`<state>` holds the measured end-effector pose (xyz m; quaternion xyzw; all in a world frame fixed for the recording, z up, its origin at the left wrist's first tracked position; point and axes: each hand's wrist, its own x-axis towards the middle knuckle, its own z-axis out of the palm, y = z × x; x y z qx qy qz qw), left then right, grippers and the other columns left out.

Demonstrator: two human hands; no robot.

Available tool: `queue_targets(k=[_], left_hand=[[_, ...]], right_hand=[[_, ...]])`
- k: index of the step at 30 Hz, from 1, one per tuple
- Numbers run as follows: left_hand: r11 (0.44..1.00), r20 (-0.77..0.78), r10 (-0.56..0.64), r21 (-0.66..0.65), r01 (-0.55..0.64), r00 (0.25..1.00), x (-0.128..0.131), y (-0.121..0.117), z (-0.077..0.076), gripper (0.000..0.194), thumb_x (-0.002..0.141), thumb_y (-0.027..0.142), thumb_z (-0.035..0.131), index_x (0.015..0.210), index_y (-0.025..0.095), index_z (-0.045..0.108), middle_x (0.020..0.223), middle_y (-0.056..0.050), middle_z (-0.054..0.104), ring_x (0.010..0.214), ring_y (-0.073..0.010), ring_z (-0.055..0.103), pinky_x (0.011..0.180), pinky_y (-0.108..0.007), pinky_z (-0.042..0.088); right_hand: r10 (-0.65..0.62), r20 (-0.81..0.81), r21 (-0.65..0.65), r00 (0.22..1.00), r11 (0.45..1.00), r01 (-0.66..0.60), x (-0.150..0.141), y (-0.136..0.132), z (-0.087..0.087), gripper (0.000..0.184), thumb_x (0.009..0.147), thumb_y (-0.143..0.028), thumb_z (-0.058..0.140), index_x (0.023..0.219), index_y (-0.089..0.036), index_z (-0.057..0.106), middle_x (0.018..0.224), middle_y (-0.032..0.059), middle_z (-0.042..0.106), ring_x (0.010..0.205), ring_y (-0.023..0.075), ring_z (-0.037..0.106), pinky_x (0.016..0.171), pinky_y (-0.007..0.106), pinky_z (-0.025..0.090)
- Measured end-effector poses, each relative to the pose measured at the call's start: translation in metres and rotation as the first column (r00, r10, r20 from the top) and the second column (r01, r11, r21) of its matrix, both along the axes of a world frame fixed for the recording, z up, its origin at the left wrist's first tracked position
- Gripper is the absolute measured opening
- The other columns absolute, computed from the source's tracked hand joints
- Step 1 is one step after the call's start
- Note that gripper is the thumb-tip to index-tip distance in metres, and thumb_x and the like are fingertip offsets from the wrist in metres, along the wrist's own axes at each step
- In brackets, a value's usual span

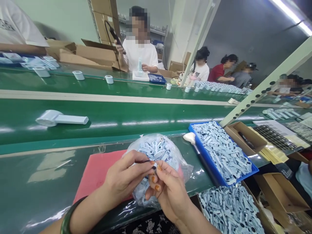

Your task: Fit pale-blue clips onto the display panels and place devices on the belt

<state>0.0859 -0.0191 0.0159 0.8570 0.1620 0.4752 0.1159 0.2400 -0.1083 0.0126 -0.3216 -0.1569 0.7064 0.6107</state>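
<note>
My left hand (130,170), with a green bangle on its wrist, has thumb and fingers pinched together at the front. Something thin and dark shows at its fingertips, too small to name. Against these fingertips, my right hand (169,183) pinches a small light-blue plastic piece (154,167) with a dark oval end, mostly covered by the fingers. Directly below and behind both hands, a clear plastic bag (179,152) stands open, full of similar light-blue pieces (156,148). A pink-red sheet (97,169) lies under the bag on the green worktop.
To the right are a brush (200,152), a blue tray (253,170) and a box of light-blue pieces (229,208). A handled light-blue part (62,118) lies on the green conveyor belt (136,113). Beyond it, a co-worker (140,55) holds a dark tool. A slanted metal post (258,92) rises at right.
</note>
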Motion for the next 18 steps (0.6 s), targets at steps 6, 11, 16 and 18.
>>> queue_targets(k=[6,11,16,18], left_hand=[[0.994,-0.055,-0.023,0.105,0.028,0.998,-0.005,-0.003,-0.005,0.015,0.108,0.014,0.054,0.103,0.016,0.068,0.094,-0.005,0.062,0.079,-0.0111,0.065,0.066,-0.018,0.057],[0.99,-0.024,0.003,0.142,0.0,1.0,-0.009,-0.006,-0.012,0.016,0.105,0.009,0.056,0.114,0.015,0.068,0.099,-0.006,0.062,0.086,-0.0133,0.066,0.071,-0.02,0.059],[0.999,-0.015,-0.007,0.054,0.008,1.0,-0.01,-0.003,-0.009,0.021,0.105,0.009,0.055,0.114,0.021,0.07,0.097,-0.005,0.064,0.085,-0.0127,0.067,0.071,-0.018,0.059],[0.999,-0.018,-0.037,0.02,0.037,0.999,-0.01,-0.001,-0.008,0.019,0.105,0.01,0.056,0.112,0.021,0.07,0.097,-0.005,0.065,0.086,-0.0129,0.068,0.073,-0.018,0.06]], right_hand=[[0.05,0.041,0.035,0.998,0.998,-0.052,-0.004,-0.007,-0.007,0.046,0.082,-0.056,0.088,0.091,-0.019,0.061,0.067,-0.0067,0.051,0.051,0.0044,0.033,0.052,0.021,0.055],[0.004,-0.043,-0.011,0.999,1.0,-0.004,-0.014,-0.006,-0.008,0.047,0.079,-0.052,0.091,0.091,-0.019,0.06,0.065,-0.0083,0.051,0.05,0.0032,0.031,0.055,0.021,0.058],[-0.036,-0.059,-0.029,0.998,0.999,0.034,-0.018,-0.002,-0.009,0.047,0.079,-0.052,0.091,0.093,-0.019,0.062,0.062,-0.0097,0.049,0.048,0.0031,0.028,0.057,0.02,0.059],[-0.027,-0.045,-0.021,0.999,0.999,0.026,-0.017,-0.003,-0.009,0.046,0.08,-0.053,0.09,0.094,-0.019,0.062,0.062,-0.0096,0.049,0.048,0.0032,0.027,0.058,0.02,0.059]])
